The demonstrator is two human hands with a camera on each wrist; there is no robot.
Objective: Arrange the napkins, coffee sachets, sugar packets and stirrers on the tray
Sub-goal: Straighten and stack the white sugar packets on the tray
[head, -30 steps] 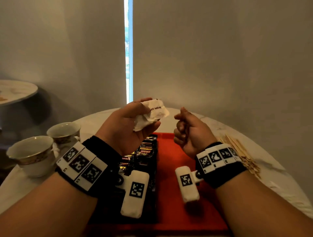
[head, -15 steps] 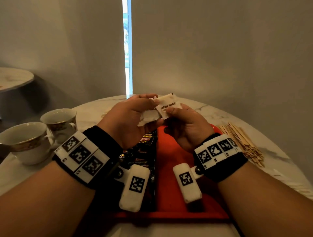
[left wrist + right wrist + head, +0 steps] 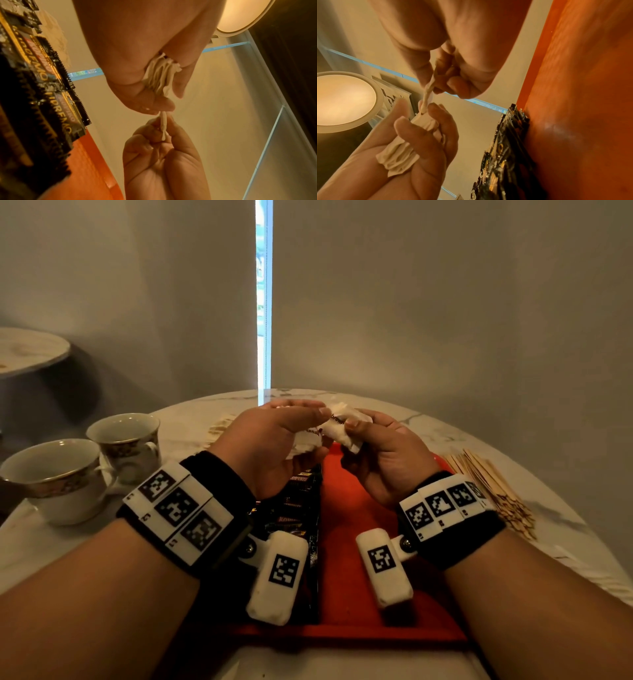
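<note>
Above the far end of the red tray (image 3: 359, 594), my left hand (image 3: 281, 436) grips a bundle of white sugar packets (image 3: 305, 441) in its curled fingers; the bundle (image 3: 399, 158) shows edge-on in both wrist views (image 3: 159, 75). My right hand (image 3: 376, 446) pinches one packet (image 3: 346, 429) between thumb and fingers at the bundle's top. That packet (image 3: 163, 123) spans the gap between both hands (image 3: 428, 92). Dark coffee sachets (image 3: 298, 508) lie in a row on the tray's left half. Wooden stirrers (image 3: 493, 491) lie heaped on the table to the right of the tray.
Two white cups (image 3: 51, 474) (image 3: 126, 440) stand on the round marble table (image 3: 428, 422) at the left. A pale stack, possibly napkins (image 3: 219, 428), lies behind my left hand. The tray's right half is bare red. A second small table (image 3: 27, 350) stands far left.
A second ago my right hand was a loose fist apart from the left. It has come over and taken hold of one packet at the bundle's top. Both hands sit lower in view.
</note>
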